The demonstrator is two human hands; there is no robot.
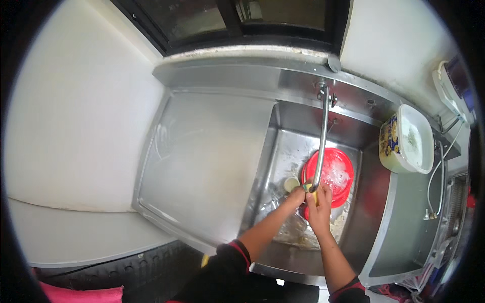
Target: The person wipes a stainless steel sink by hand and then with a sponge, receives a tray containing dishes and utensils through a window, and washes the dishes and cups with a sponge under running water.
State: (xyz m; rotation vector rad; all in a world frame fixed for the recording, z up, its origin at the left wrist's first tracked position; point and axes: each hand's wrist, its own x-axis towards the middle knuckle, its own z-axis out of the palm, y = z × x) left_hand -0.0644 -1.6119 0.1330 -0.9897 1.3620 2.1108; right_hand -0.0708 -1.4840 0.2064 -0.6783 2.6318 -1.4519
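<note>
Both hands are low in the steel sink, close together under the tip of the faucet spout [323, 144]. My right hand [321, 206] grips a yellow sponge [313, 194], partly covered by the spout and fingers. Touching it from the left is my left hand [296, 197], its fingers curled by a small greenish edge; what it holds is hidden. Just beyond the hands lie stacked red plastic lids or plates [335, 170], wet with suds. A small pale cup [291, 184] stands left of them. Another red piece [306, 213] shows beneath my hands.
A steel drainboard [204, 163] extends left of the sink basin [373, 181]. On the right rim stands a white plastic tub [415, 140] of sudsy liquid, beside a second basin [403, 227] with cloudy water. A thin hose [430, 185] hangs over that basin.
</note>
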